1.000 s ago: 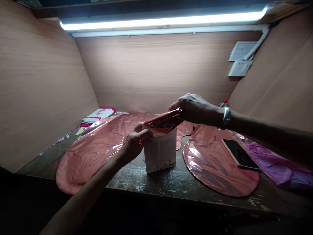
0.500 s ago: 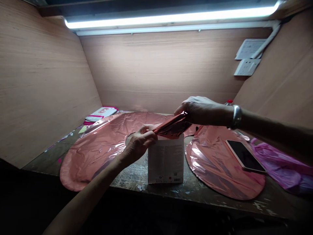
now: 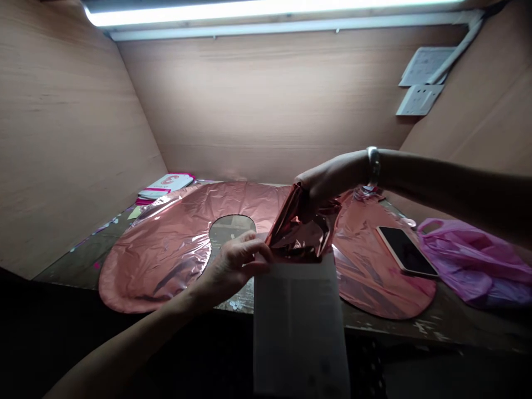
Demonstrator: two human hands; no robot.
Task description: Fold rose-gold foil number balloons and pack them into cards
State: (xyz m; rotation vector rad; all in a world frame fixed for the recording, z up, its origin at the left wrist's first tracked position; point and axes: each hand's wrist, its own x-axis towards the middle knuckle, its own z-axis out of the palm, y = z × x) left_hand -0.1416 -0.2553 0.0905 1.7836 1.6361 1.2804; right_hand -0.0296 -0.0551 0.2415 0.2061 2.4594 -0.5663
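In the head view, the left hand (image 3: 239,257) is closed in a pinch at the upper left corner of a white packet (image 3: 299,327), where the crumpled foil (image 3: 299,241) meets it; which layers lie between thumb and fingers I cannot tell. The packet hangs to the right of that hand and below it, in front of the edge of the tabletop (image 3: 78,271). The right hand (image 3: 328,180) bends down into the foil from above; its fingertips are hidden in the folds, so I cannot tell how tightly they grip. Flat foil (image 3: 166,238) lies left of the left hand and behind it, while a phone (image 3: 409,252) rests right of the right hand, beside a pink bag (image 3: 469,263).

To handle this well, I judge, the left pinch should be firm without creasing the corner, so the packet hangs steady. The right hand should gather loose folds together, work gently, and hold its bracelet (image 3: 373,166) clear of the thin foil.
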